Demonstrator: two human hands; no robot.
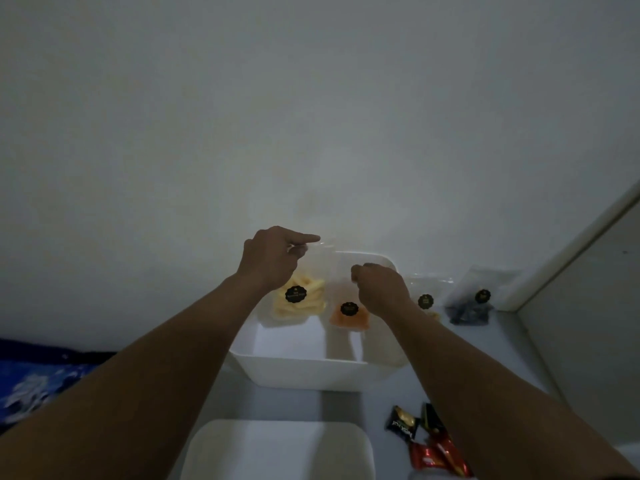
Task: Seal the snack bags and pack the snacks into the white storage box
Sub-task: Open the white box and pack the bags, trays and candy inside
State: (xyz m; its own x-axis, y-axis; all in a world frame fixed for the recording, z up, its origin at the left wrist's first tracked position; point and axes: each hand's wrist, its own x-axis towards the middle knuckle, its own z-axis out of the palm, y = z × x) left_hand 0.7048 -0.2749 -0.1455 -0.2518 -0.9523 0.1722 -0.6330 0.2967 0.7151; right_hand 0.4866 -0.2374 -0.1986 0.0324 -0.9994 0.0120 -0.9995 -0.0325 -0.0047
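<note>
The white storage box sits open mid-table; its lid lies nearest me, off so that packing can proceed; the yellow snack bag stands upright at the box's far left, the orange snack bag just beside it; two further bags wait outside, to the right. My left hand pinches the yellow snack bag's clear top, probably to press its seal; my right hand curls above the orange snack bag; I cannot tell whether it grips the film.
</note>
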